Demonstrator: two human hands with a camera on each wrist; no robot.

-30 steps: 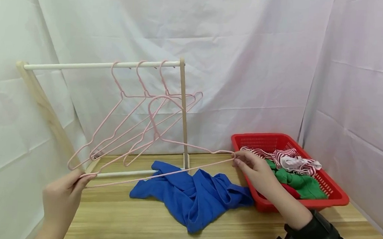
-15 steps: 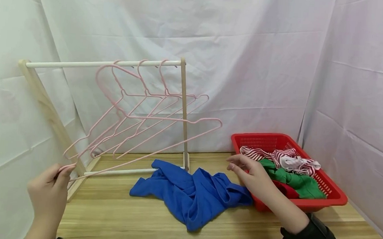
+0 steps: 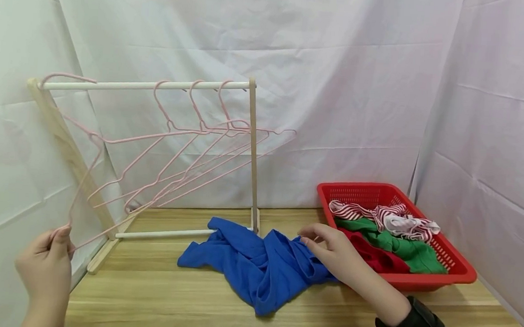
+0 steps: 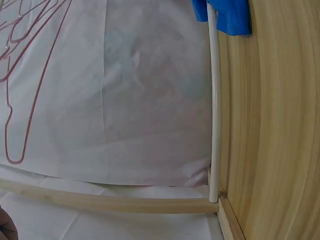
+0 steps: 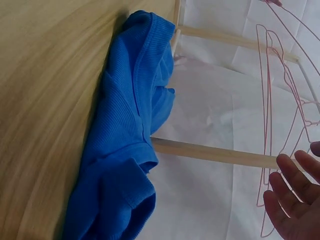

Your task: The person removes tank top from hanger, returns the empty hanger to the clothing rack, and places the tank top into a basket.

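My left hand pinches the lower left corner of a pink clothes hanger. The hanger's hook appears at the left end of the white rail; whether it rests over the rail cannot be told. Several more pink hangers hang from the rail behind. My right hand holds nothing, fingers loosely bent, over the right part of a crumpled blue garment on the table. In the right wrist view the fingers are spread, and the ribbed cloth lies to their left.
A red basket at the right holds striped, green and red clothes. The rack's wooden posts stand left of it, with a low white bar between their feet. White curtains enclose the wooden table.
My right hand has let go of the hanger and moved left and down over the blue garment. My left hand has carried the hanger leftward, its hook now at the rail's left end.
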